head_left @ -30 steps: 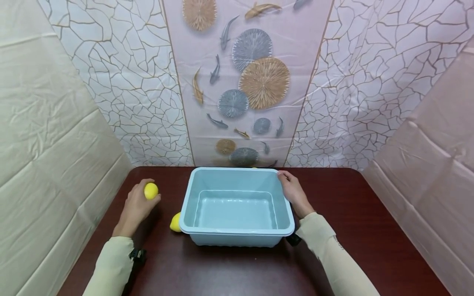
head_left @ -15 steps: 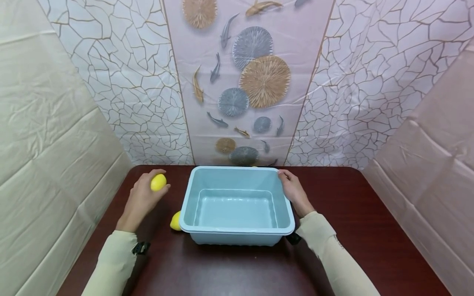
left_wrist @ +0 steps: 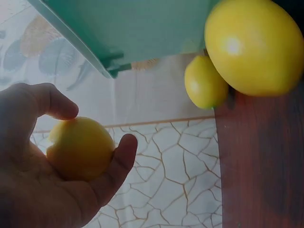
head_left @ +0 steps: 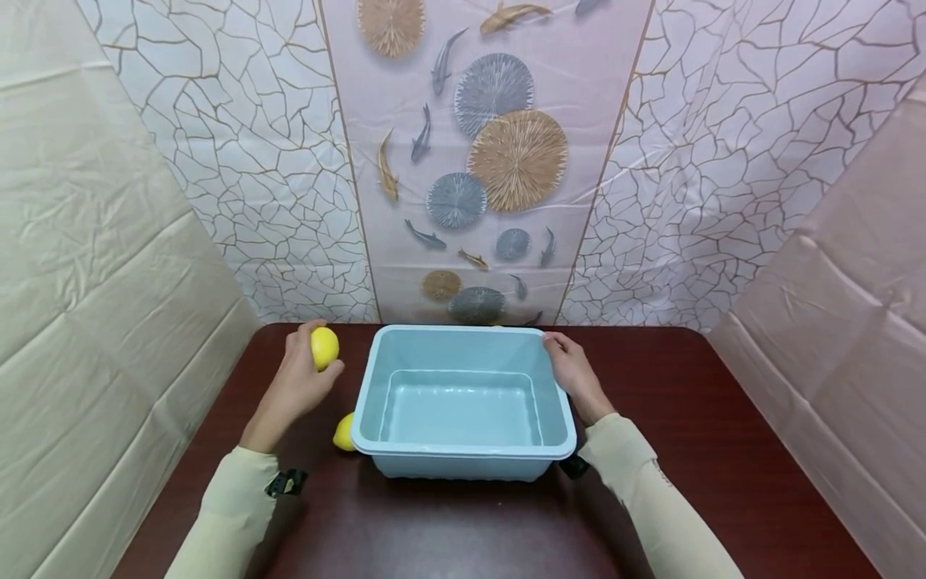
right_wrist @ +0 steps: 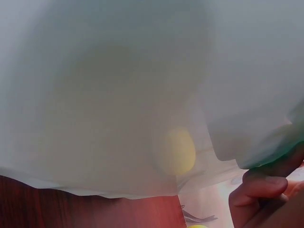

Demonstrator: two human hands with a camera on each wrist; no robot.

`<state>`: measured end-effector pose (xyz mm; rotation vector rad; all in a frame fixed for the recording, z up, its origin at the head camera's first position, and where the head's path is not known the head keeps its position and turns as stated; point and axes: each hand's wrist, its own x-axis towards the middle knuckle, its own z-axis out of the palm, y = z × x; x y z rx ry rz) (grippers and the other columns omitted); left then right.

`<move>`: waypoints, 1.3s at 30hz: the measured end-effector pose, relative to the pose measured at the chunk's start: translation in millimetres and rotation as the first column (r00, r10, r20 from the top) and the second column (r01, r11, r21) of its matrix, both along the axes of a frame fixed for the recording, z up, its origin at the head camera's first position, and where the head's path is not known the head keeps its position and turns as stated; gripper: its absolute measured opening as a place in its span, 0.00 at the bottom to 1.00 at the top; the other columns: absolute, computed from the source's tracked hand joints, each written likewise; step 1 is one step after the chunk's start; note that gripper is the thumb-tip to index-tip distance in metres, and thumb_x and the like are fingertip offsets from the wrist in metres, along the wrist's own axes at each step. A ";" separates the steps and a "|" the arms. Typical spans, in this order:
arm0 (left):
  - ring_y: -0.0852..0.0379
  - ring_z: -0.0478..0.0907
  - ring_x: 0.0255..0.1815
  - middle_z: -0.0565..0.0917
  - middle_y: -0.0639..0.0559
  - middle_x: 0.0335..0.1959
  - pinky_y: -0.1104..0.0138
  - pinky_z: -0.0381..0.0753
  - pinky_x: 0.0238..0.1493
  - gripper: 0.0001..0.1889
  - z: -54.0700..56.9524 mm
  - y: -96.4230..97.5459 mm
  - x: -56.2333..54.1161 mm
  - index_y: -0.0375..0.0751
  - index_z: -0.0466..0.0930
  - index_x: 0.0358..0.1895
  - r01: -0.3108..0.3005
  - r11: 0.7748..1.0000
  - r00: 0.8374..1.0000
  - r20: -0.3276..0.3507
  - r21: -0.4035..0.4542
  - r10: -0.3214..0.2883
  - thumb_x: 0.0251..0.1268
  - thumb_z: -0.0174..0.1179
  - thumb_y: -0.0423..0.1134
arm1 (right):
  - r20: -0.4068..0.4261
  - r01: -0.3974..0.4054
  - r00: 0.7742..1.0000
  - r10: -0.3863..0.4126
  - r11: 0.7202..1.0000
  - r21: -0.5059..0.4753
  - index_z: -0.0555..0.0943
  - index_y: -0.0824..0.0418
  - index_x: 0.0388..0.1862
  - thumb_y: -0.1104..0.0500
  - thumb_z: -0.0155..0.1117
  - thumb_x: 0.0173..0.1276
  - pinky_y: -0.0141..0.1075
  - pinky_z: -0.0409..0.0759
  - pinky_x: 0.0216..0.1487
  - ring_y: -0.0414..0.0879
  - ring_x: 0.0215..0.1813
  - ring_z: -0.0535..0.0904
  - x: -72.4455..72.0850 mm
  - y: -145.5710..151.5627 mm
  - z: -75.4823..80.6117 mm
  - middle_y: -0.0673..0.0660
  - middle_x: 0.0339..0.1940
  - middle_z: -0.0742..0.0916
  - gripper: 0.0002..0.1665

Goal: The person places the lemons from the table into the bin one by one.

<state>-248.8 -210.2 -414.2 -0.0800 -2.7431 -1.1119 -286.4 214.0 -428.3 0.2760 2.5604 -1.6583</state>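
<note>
My left hand [head_left: 300,378] holds a lemon [head_left: 325,348] between thumb and fingers, left of a pale blue plastic tub [head_left: 463,452]. In the left wrist view this held lemon [left_wrist: 81,151] sits against the palm. A second lemon [head_left: 345,433] lies by the tub's left wall, partly hidden by the rim. A farther lemon [left_wrist: 205,83] also shows in the left wrist view. My right hand [head_left: 575,376] grips the tub's right rim near the back corner. Nothing lies inside the tub.
The dark red-brown table [head_left: 694,450] extends around the tub. Behind stands a patterned cloth [head_left: 463,249], with pale cloth [head_left: 108,322] hanging at both sides. Through the tub wall, the right wrist view shows a blurred yellow shape [right_wrist: 180,151].
My left hand has moved right and slightly away from me with the lemon, closer to the tub. The right hand and the tub have stayed in place.
</note>
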 end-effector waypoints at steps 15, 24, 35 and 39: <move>0.40 0.74 0.51 0.75 0.35 0.61 0.50 0.78 0.49 0.38 3.5 14.0 2.8 0.40 0.67 0.75 0.035 0.999 0.993 -0.112 0.037 -0.030 0.66 0.74 0.46 | 0.013 0.007 1.000 -0.007 1.000 0.001 0.70 0.59 0.78 0.41 0.41 0.88 0.55 0.71 0.72 0.58 0.69 0.75 -2.5 -0.7 -1.2 0.64 0.74 0.77 0.33; 0.45 0.78 0.44 0.82 0.42 0.53 0.56 0.78 0.42 0.38 4.2 20.1 0.6 0.43 0.75 0.69 0.023 1.000 0.984 -0.177 0.008 -0.022 0.59 0.79 0.54 | -0.010 -0.004 1.000 0.004 1.000 0.004 0.69 0.60 0.79 0.41 0.41 0.88 0.56 0.69 0.74 0.58 0.72 0.73 -2.7 0.6 -1.9 0.65 0.75 0.76 0.34; 0.46 0.80 0.43 0.84 0.45 0.52 0.56 0.79 0.42 0.37 7.0 32.4 1.9 0.46 0.77 0.69 0.026 1.000 0.987 -0.156 -0.002 -0.026 0.59 0.77 0.56 | -0.017 -0.003 1.000 0.003 1.000 0.017 0.71 0.61 0.76 0.41 0.41 0.88 0.56 0.71 0.72 0.59 0.70 0.75 -2.0 3.1 -2.4 0.65 0.73 0.77 0.33; 0.45 0.80 0.45 0.84 0.44 0.53 0.53 0.81 0.45 0.36 7.7 37.5 1.4 0.44 0.76 0.68 0.057 0.998 0.984 -0.171 0.003 -0.055 0.59 0.78 0.53 | -0.023 0.000 1.000 0.000 1.000 0.006 0.71 0.61 0.76 0.42 0.42 0.88 0.55 0.72 0.70 0.58 0.68 0.75 -0.9 1.7 -2.4 0.65 0.72 0.78 0.33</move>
